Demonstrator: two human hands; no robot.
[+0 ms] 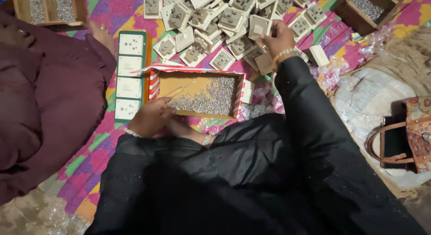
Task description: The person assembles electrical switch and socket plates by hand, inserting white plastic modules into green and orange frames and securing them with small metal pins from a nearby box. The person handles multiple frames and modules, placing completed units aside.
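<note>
I am sitting on a patterned cloth (pixel 96 147) of pink, green and yellow that spreads under everything before me. Beyond my right hand (pixel 277 37) lies the biggest thing here, a loose heap of cream socket plates (pixel 211 19), most of them back side up so their metal contacts show, tumbled over one another. My right hand reaches into that heap and its fingers are closed on one socket plate (pixel 259 27), a square cream piece with a small raised square in its middle, lifted slightly above the others. A beaded bracelet (pixel 283 55) sits at that wrist.

Between my two hands is an open cardboard box (pixel 197 77) with red and white striped edges, holding a drift of small silver screws (pixel 211 98) piled toward its right end. My left hand (pixel 151 117) rests at the near left corner of the box, fingers curled inward; whether it holds anything I cannot tell, as the palm faces away. A thin screwdriver (pixel 179 90) lies in the box just past that hand.

Just left of my left hand, a green-framed strip of four white switch plates (pixel 129 75) lies flat. Wooden trays of screws (pixel 49 8) at the far corners are cut off by the frame. A brown handbag (pixel 404 136) lies well right of my right arm.
</note>
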